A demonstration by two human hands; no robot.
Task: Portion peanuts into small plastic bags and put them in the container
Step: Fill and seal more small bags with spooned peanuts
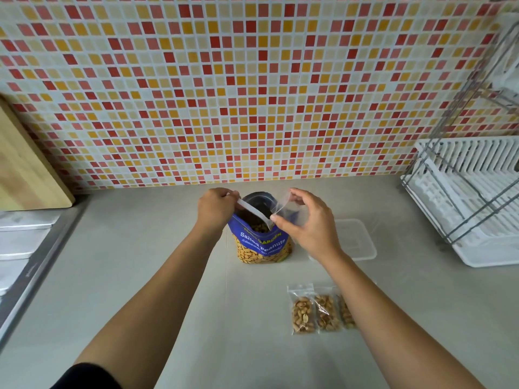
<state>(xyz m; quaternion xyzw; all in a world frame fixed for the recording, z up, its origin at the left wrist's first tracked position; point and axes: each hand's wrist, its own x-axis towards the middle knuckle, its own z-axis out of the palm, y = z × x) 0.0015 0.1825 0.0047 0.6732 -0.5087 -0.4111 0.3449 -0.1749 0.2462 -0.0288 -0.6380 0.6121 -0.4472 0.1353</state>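
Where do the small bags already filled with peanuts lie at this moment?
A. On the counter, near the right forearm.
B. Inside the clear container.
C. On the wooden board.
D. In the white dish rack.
A: three filled bags lie side by side on the counter, nearer the person than the clear container.

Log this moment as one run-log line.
left hand: holds spoon in peanut bag mouth | right hand: pinches empty small bag | filled bags: three on counter | container: behind right hand, no bags seen inside
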